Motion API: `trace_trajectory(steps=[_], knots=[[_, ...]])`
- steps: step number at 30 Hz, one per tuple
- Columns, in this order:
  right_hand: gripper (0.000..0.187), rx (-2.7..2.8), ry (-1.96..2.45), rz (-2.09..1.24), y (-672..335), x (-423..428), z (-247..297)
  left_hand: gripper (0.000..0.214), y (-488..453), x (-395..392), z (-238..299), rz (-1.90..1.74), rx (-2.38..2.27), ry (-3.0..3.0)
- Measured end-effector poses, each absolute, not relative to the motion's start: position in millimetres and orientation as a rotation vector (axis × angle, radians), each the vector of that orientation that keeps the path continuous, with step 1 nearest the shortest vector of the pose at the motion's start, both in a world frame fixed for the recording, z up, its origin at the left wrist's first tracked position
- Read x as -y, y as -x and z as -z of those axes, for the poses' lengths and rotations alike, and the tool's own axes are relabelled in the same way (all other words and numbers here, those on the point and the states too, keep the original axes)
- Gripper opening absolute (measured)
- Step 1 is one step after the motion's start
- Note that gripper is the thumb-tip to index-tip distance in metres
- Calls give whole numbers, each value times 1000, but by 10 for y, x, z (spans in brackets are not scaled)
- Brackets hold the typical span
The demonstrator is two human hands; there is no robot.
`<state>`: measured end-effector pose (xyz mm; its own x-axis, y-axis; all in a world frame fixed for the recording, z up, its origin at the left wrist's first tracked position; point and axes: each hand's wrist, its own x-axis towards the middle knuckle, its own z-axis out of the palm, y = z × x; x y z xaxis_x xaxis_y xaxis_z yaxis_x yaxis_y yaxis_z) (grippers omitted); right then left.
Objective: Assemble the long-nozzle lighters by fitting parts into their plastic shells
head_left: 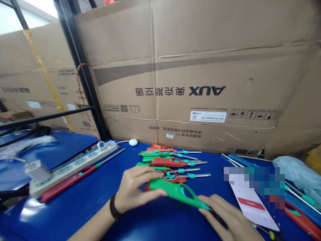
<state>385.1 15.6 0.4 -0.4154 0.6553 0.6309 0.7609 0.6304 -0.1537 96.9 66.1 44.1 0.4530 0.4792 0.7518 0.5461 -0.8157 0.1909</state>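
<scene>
Green plastic utility-lighter body [175, 192] held just over blue bench [75, 214], L hand [135, 190] w/ fingers curled round its wide end, R hand [225, 217] w/ fingers closed on narrow end. Pile of red & green lighters [173, 164] just ahead; power strip [75, 167] to left, phone [253, 207] to right.

Your lighter [175, 192]: bright green. Beside it, more lighters [168, 162] in red-orange and green, teal collars [191, 175] on silver shafts [203, 174]. Your bench [62, 214]: deep blue; power strip [72, 167]: off-white; carton [200, 67]: tan, dark hatched band, black print.
</scene>
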Motion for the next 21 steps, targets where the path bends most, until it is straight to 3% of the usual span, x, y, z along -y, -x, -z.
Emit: trace_trajectory(steps=[1,4,12,14,17,21], knots=[[33,2175,1109,201,-3870,-183,34,20,-903,-672,-470,1411,1050,2504],[32,2191,1153,117,-3896,-226,60,22,-701,-645,-461,1445,1299,2388],[44,2270,1043,71,-3733,-70,-100,14,-343,-359,-166,747,1529,2822],[40,2266,1021,42,-3710,-53,-80,16,-324,-346,-120,694,1594,2851],[10,2299,1048,-57,-3696,-59,-42,17,-349,-374,-72,658,1715,2853],[24,2371,1178,-229,-3689,-68,-84,16,-413,-412,-57,697,1721,2927]])
